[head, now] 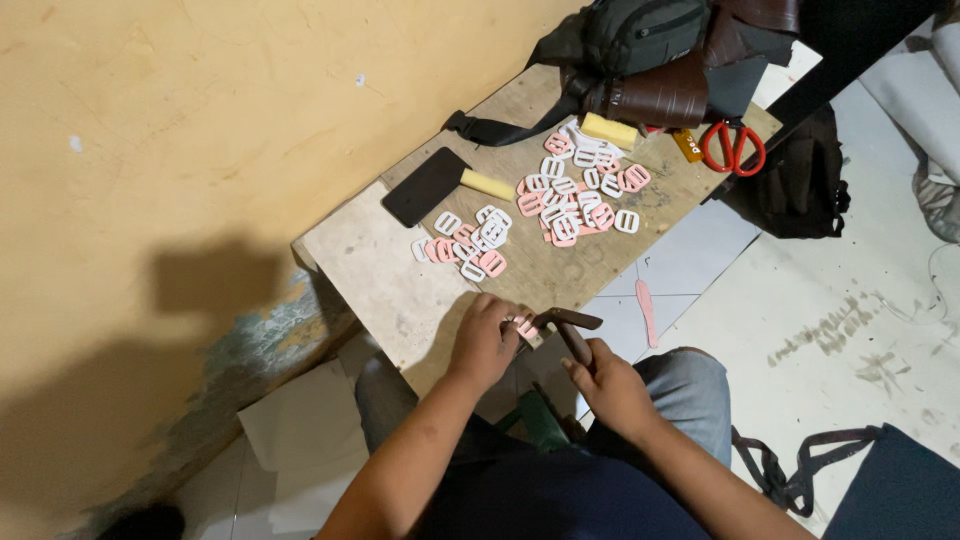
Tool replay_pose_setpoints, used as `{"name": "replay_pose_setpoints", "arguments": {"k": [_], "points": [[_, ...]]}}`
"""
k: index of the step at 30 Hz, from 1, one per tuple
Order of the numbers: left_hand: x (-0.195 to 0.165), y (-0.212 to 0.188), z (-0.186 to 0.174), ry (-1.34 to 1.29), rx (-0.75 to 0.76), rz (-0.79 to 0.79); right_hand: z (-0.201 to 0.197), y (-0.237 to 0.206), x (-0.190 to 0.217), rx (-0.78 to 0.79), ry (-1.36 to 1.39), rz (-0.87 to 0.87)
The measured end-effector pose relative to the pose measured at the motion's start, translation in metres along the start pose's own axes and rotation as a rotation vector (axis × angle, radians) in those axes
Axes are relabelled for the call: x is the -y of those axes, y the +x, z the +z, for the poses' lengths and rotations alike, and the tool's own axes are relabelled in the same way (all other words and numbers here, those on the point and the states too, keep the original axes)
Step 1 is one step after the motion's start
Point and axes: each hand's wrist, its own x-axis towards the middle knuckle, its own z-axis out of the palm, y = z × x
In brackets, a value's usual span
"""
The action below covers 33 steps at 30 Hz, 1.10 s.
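My left hand (484, 339) grips a small pink plastic slide buckle (525, 327) at the near edge of the wooden workbench (385, 275). A dark brown strap (571, 326) runs from that buckle to my right hand (608, 385), which pinches its lower end just above my lap. Several pink and white slide buckles lie in a small pile (470, 243) ahead of my left hand. A larger pile of buckles (583, 190) is spread farther back on the bench.
A black phone (424, 185), two yellow blocks (487, 184), red-handled scissors (733, 147), a dark bag (640, 35) and brown leather pieces (660, 95) lie on the bench. An ochre wall runs along the left. A black bag (800, 185) and straps (790, 470) sit on the floor.
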Motion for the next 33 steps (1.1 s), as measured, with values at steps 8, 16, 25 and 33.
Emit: {"name": "replay_pose_setpoints", "arguments": {"k": [8, 16, 25, 33], "points": [[-0.006, -0.004, 0.000, 0.175, -0.079, 0.207, -0.007, 0.002, 0.008, -0.034, -0.014, -0.028], [0.015, 0.001, 0.005, 0.162, -0.038, 0.270, -0.010, 0.004, 0.012, 0.006, -0.093, 0.013], [-0.005, 0.000, -0.002, 0.091, -0.037, 0.101, -0.004, 0.002, 0.013, 0.017, -0.126, -0.066], [-0.004, 0.002, -0.002, 0.010, -0.045, 0.080, -0.009, 0.004, 0.021, -0.052, -0.048, -0.070]]}}
